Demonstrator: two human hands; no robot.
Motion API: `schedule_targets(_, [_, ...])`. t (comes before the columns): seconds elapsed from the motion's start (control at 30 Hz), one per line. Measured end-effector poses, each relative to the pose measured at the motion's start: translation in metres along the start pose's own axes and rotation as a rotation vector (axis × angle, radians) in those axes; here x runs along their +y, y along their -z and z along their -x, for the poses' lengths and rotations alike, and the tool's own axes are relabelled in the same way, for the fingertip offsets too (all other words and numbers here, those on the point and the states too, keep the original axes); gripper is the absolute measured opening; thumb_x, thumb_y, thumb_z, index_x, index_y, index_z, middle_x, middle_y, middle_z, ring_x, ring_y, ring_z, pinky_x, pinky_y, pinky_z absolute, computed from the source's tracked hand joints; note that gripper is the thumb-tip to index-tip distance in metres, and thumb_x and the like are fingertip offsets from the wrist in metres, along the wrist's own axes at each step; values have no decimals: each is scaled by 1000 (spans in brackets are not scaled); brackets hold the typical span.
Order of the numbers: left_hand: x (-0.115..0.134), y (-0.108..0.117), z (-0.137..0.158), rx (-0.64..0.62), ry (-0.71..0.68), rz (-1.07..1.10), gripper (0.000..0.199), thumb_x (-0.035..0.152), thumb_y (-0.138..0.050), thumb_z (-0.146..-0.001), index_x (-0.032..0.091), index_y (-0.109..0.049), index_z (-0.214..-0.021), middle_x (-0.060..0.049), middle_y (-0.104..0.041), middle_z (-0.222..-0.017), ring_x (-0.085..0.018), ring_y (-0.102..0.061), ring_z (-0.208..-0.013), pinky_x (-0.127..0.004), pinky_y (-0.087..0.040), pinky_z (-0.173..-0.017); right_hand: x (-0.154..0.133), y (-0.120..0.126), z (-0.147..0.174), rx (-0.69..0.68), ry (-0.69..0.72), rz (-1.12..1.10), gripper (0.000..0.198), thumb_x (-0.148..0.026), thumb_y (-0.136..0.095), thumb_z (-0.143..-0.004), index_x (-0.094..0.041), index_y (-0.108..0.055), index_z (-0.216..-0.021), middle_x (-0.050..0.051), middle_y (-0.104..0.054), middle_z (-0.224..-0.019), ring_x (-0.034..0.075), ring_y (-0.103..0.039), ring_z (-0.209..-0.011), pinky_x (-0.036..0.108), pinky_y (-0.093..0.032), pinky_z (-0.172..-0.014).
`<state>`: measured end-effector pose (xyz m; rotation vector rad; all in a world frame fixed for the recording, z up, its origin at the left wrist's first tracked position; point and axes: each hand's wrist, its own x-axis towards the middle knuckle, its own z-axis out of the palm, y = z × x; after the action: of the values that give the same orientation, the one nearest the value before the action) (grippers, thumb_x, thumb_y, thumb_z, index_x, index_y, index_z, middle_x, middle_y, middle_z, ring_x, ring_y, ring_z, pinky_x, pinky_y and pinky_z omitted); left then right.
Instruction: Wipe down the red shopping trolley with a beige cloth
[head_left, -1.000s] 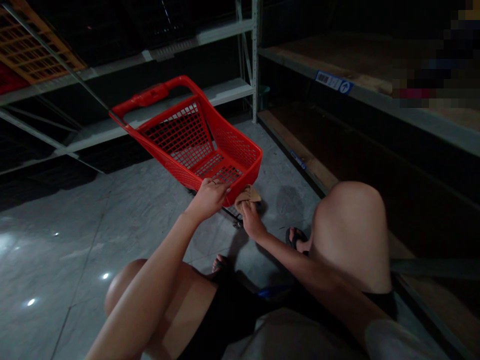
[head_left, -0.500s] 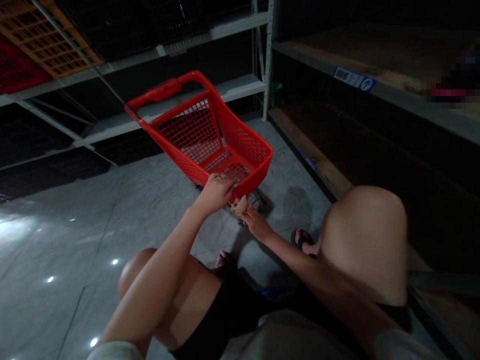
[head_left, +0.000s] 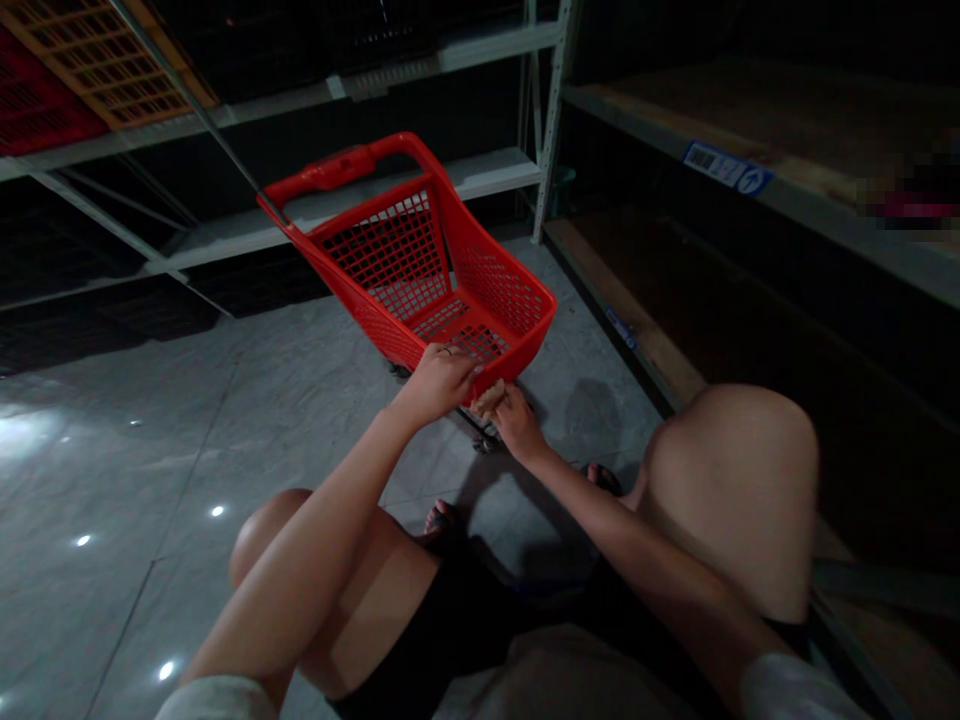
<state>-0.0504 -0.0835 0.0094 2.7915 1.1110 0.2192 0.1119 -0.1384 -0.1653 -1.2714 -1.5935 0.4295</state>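
One red cart (head_left: 491, 270) stands on the floor (head_left: 300, 420), its rim (head_left: 521, 352) clasped by the left grip (head_left: 441, 380); the right grip (head_left: 519, 422) pinches a tan cloth (head_left: 490, 401). Flared out a second ago, the cloth is now bunched against the cart's near end, just under the rim, so the work stays there while the left grip holds its spot.

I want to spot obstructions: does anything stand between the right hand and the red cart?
Only the tan cloth, pinched by the right hand, at the near end of the red cart. The left hand holds the cart alongside, not between.
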Motion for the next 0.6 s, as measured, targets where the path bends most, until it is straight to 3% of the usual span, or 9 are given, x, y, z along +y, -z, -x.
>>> schedule_targets(0.13, [2, 0, 2, -4, 4, -12, 39, 30, -36, -108, 19, -72, -98, -10, -77, -97, -24, -68, -99, -41, -41, -94, -7, 7, -4, 129, -82, 12, 26, -9, -57, -81, -20, -69, -102, 10, -60, -118, 22, -64, -111, 42, -56, -105])
schedule_targets(0.3, [2, -3, 2, 24, 19, -2, 36, 28, -38, -107, 20, -72, -100, -9, -76, -97, -24, -67, -99, -42, -41, -96, -34, 48, -49, 328, 8, 32, 42, -4, -53, -75, -24, -66, -110, 9, -58, -122, 24, -57, -121, 44, -48, -112])
schedule_targets(0.4, [2, -4, 1, 35, 7, 2, 36, 29, -39, -107, 20, -72, -97, -9, -77, -94, -23, -68, -97, -42, -42, -95, -15, 57, -55, 308, 11, 41, 45, -6, -53, -72, -25, -63, -112, 9, -57, -125, 24, -55, -124, 44, -47, -113])
schedule_targets(0.5, [2, -2, 1, 33, 4, -10, 34, 29, -39, -107, 20, -71, -99, -9, -77, -96, -24, -68, -97, -42, -43, -95, 20, 48, -40, 228, -92, -5, 43, -7, -52, -65, -21, -62, -105, 9, -58, -118, 24, -58, -114, 42, -51, -105])
schedule_targets(0.6, [2, 0, 2, 16, 0, -23, 34, 29, -38, -107, 20, -71, -98, -10, -77, -97, -24, -69, -98, -42, -43, -95, 34, 39, -32, 278, -180, -25, 38, -8, -50, -63, -20, -61, -98, 9, -59, -108, 24, -58, -105, 42, -53, -100])
